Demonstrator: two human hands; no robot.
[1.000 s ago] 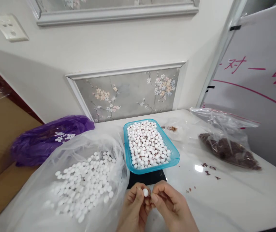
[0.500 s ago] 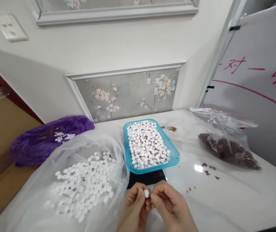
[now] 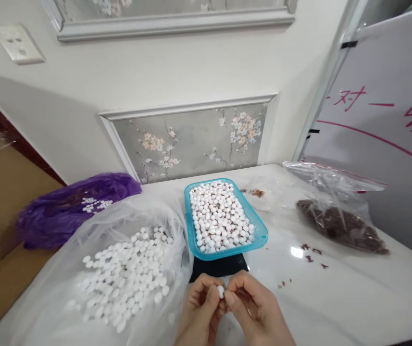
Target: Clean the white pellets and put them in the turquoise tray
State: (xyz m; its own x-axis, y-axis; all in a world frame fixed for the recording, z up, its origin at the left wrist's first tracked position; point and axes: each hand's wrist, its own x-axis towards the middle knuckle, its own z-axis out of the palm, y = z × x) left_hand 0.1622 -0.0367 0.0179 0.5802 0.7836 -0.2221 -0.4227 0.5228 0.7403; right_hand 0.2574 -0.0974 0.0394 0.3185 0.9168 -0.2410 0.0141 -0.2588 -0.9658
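At the near edge of the table my left hand (image 3: 203, 305) pinches a small white ball (image 3: 220, 291) between thumb and forefinger. Against the ball's right side press the thumb and forefinger of my right hand (image 3: 251, 302), closed together; whatever they hold is too small and covered to make out. Just beyond both hands stands a blue plastic tray (image 3: 261, 235) full of similar white balls (image 3: 220, 216), with dark reddish bits showing among them. A flat black object (image 3: 220, 269) lies partly under the tray.
Left of my hands, a clear plastic bag (image 3: 65, 269) holds many loose white balls. Behind it sits a purple bag (image 3: 47, 216) with more. To the right lie a zip bag (image 3: 339, 226) of dark brown material, several dark red pieces (image 3: 309, 258) and a clear bag (image 3: 274, 192) with brown crumbs.
The white ball has shifted slightly to the right between my fingertips, and my right fingertips now sit closer against it. The tray and bags stay in place.
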